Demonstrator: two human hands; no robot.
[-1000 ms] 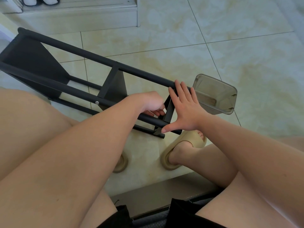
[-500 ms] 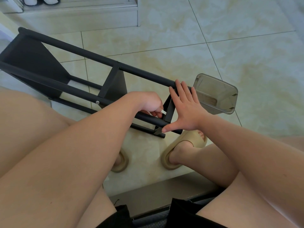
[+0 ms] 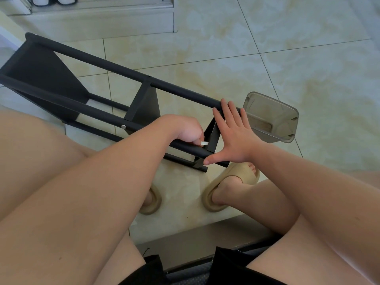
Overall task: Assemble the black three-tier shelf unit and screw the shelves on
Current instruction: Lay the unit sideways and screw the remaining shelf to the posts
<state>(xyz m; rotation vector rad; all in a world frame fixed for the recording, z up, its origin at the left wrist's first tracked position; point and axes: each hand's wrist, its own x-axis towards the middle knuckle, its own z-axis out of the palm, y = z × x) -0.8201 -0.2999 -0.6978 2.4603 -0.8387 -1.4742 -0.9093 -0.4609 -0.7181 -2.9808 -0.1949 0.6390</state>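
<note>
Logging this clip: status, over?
Left grip pinches small silver tool at near pole. Right grip open, flat against end shelf. Shelf unit on its side. Clear container beyond, not blocking.

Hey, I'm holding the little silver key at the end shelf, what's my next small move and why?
Probably turn the silver key to tighten that joint: your left hand pinches it where the end shelf meets the near post, and your right hand lies flat on the frame, bracing it.

left grip curled in a pinch, right grip flat with fingers straight, thumb splayed.
</note>
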